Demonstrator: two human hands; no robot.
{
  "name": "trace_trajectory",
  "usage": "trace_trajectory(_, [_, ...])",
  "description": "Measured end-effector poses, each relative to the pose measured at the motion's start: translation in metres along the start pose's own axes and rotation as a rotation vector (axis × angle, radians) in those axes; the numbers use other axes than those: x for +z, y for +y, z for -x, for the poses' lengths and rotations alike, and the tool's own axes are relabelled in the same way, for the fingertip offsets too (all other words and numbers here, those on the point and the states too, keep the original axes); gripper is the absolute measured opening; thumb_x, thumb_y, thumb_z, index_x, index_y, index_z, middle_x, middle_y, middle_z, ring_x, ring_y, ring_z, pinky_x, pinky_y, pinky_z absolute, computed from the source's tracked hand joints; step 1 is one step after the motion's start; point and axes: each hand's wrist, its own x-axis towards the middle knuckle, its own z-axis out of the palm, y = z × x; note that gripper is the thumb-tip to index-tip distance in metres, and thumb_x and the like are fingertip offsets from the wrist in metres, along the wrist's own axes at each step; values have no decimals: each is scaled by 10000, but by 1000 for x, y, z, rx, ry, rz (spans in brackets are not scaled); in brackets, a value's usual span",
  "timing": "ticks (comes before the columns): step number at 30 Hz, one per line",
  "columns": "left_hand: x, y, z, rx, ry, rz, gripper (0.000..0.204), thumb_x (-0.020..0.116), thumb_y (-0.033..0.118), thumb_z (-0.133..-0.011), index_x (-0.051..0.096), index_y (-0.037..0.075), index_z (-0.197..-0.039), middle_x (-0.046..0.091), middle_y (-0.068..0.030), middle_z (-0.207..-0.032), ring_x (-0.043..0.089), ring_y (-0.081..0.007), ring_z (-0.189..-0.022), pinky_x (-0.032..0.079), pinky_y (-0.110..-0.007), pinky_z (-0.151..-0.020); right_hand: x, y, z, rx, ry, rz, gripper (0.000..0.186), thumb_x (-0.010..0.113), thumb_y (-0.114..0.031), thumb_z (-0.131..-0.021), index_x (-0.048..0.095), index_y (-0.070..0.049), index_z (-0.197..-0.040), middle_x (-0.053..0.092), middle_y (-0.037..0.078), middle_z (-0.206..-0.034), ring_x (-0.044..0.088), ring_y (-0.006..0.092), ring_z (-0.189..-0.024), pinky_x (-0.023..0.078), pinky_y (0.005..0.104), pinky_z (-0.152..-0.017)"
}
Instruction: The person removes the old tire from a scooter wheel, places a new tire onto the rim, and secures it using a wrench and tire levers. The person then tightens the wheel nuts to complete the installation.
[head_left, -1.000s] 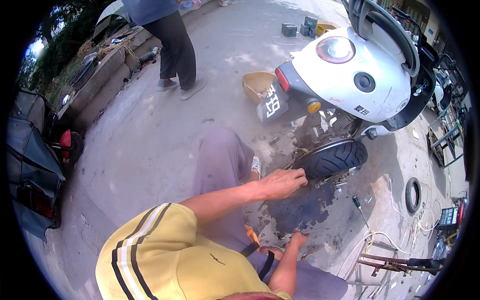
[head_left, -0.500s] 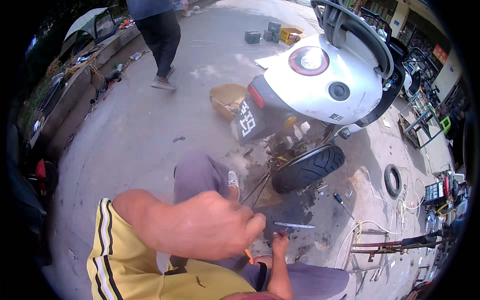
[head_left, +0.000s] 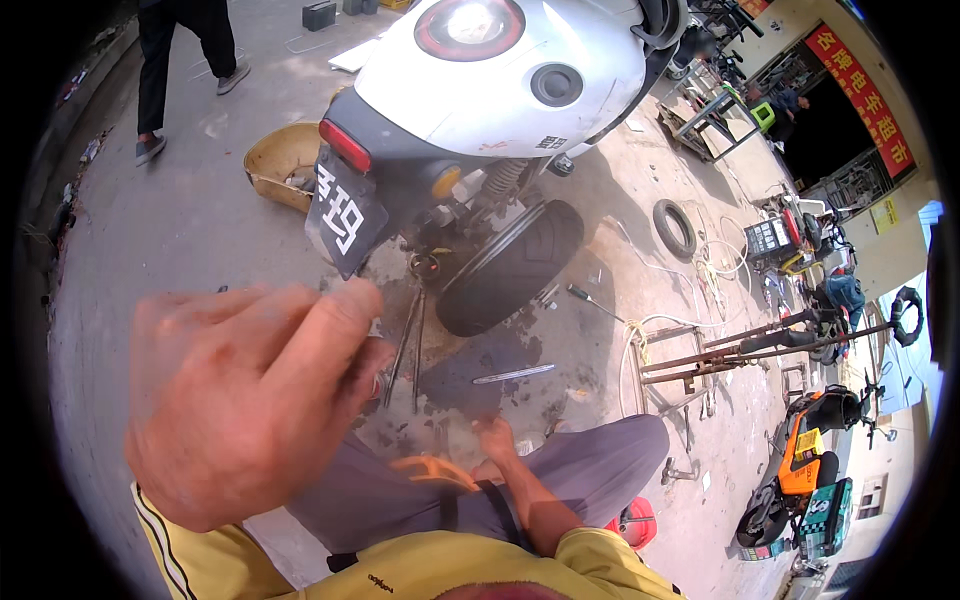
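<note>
Large and close on the left, my left hand (head_left: pixel 255 390) is raised with its fingers curled in, smeared at the edges; anything inside the grip is hidden. My right hand (head_left: pixel 496 438) is lower, between my knees, small and closed-looking, and what it grips cannot be made out. Beside it, at my lap, lies an orange curved object (head_left: pixel 432 468), partly blurred. In front stands a white scooter (head_left: pixel 490 100), its rear tyre (head_left: pixel 512 270) turned out at an angle and touching neither hand. A long silver bar (head_left: pixel 514 374) rests on the ground just beyond my right hand.
A screwdriver (head_left: pixel 594 300) and a loose tyre (head_left: pixel 674 229) lie to the right, near a metal frame (head_left: pixel 700 365) and pale hose. A brown basin (head_left: pixel 275 165) sits behind the scooter's plate. Someone walks at the far left (head_left: pixel 160 70). An orange scooter (head_left: pixel 800 460) is parked at right.
The view has swung right, so the scooter and ground items appear further left. My left hand now shows lower and further left. The walking person has taken a step.
</note>
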Motion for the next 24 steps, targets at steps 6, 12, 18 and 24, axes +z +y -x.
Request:
trace_trajectory(6, [162,-284,34,-601,417,215,442,571,19,-1039,569,144,-1463,646,-67,-1365,646,-140,-948,560,-298,-822,-27,23,-2,27,-85,243,455,717,-284,-904,687,-10,-1266,734,227,-1170,695,364,-1142,531,420,-986])
trace_trajectory(12, [351,-360,73,-695,-131,56,769,753,50,-827,404,42,-1513,496,-181,-1508,477,-391,-1370,418,-461,-1146,-7,52,7,-73,-278,177,325,701,-267,-923,705,-15,-1129,732,235,-1072,712,388,-999,538,480,-879])
trace_trajectory(18, [454,-392,69,-633,-181,-229,844,745,107,-868,326,142,-1600,320,-100,-1669,278,-339,-1554,268,-522,-1263,-1,9,24,6,-288,192,303,655,-117,-964,629,32,-1226,684,115,-936,715,288,-706,571,413,-648])
trace_trajectory(24, [505,-438,29,-563,-149,-239,448,589,160,-963,552,152,-1410,509,-75,-1485,392,-296,-1474,297,-512,-1247,-24,28,23,219,-300,100,374,666,-111,-953,617,69,-1276,712,132,-985,716,227,-733,575,346,-646])
